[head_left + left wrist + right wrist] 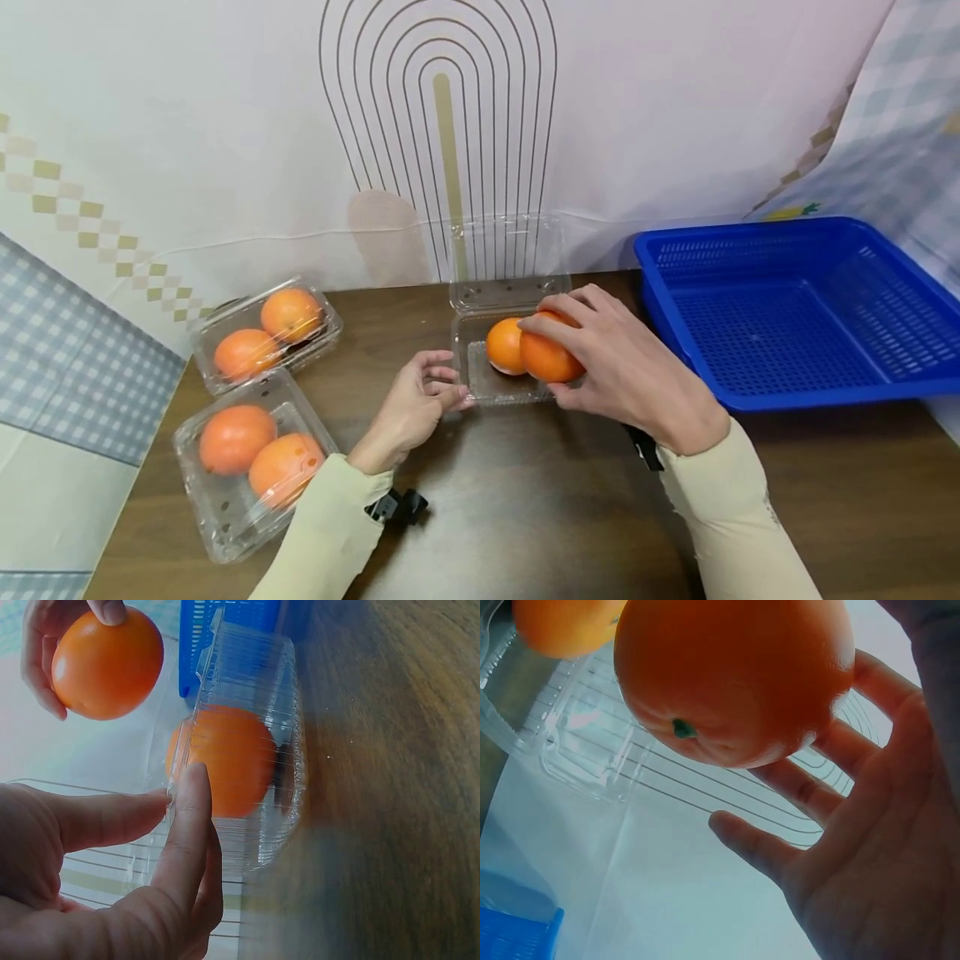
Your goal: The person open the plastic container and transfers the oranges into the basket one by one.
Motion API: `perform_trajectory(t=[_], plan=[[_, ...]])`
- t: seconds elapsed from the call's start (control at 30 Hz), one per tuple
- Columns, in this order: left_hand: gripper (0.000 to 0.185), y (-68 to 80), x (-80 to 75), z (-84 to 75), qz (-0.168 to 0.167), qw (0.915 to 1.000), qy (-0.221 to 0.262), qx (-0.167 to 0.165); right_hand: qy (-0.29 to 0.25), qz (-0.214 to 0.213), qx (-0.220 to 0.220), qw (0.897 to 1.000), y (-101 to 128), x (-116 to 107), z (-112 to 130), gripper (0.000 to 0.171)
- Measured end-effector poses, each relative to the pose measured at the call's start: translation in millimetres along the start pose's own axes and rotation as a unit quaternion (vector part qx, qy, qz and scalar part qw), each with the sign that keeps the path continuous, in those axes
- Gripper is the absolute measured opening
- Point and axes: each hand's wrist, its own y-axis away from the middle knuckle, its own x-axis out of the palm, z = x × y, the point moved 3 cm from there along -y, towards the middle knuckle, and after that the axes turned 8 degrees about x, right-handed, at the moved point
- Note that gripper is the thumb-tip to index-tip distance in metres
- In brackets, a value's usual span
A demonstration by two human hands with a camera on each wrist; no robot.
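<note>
My right hand (626,367) holds an orange (550,350) above the right part of a clear plastic clamshell box (468,387). In the right wrist view, this orange shows a small green stem end. Another orange (505,346) sits inside the box, partly behind the held one in the head view. The box's lid (510,258) stands raised at the back against the wall. At the box's near left corner, my left hand (412,408) pinches the rim between thumb and index finger, as the left wrist view (191,847) of the hand shows.
Left on the wooden table (495,508) are two lidded clear boxes, a back one (217,321) and a front one (213,521), each with two oranges. A blue plastic basket (697,379) stands at the right. A patterned cloth (247,150) hangs behind.
</note>
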Motion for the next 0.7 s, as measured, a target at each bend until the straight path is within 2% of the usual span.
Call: perform_trajectory(t=[0.47, 0.7], plan=[[0.058, -1.2, -0.2, -0.4, 0.000, 1.0000, -0.004, 0.003, -0.002, 0.006, 0.016, 1.000, 4, -14, -7, 0.063], [0.058, -1.3, 0.0, 0.8, 0.001, 1.0000, -0.006, 0.004, 0.001, -0.013, 0.007, 1.000, 6, -20, -8, 0.062]])
